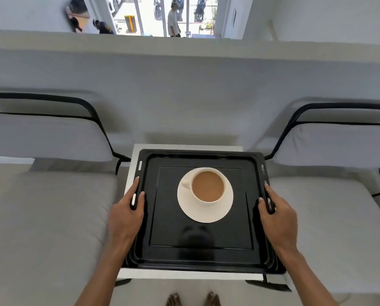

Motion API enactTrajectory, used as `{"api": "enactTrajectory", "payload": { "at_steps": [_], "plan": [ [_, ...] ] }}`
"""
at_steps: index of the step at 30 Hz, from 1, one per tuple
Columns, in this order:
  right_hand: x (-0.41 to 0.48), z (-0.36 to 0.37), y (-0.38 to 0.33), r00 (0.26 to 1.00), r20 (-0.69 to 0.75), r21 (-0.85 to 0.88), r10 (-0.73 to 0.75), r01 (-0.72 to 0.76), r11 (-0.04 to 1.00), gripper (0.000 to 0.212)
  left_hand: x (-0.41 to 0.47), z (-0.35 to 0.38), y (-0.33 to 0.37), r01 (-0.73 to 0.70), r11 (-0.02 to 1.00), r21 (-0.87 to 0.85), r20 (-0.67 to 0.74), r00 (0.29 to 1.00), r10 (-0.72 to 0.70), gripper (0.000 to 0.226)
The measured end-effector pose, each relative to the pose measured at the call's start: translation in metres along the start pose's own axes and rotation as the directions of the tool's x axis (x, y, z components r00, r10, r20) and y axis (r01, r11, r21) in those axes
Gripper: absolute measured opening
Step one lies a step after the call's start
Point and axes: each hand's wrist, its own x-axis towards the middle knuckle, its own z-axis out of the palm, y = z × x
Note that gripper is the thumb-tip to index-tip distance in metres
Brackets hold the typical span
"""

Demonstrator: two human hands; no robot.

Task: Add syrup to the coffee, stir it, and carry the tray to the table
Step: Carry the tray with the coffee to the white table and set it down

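Observation:
A black metal tray (202,257) lies over a small white table (184,275), covering most of its top. On the tray stands a white cup of milky coffee (207,186) on a white saucer (206,214), handle to the left. My left hand (127,215) grips the tray's left rim, thumb on top. On the right rim my right hand (275,215) holds the same way. No spoon or syrup container shows.
A grey cushioned seat (47,217) with a black frame sits left of the table and another seat (330,217) sits right. A low white wall (189,85) runs behind. My bare feet (193,300) stand at the table's near edge. A person stands outside, far back.

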Motion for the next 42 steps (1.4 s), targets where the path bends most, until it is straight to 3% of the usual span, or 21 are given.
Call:
{"api": "enactTrajectory", "payload": {
  "at_steps": [15,42],
  "plan": [
    [0.055,0.145,0.091,0.997,-0.001,0.036,0.077,-0.077,0.996,0.048,0.061,0.131,-0.086,0.016,1.0,0.027,-0.032,0.999,-0.015,0.044],
    [0.086,0.227,0.147,0.998,-0.045,-0.051,0.045,-0.047,0.998,0.039,0.093,0.208,-0.138,-0.033,0.992,0.122,-0.018,0.999,0.036,0.045]
  ]
}}
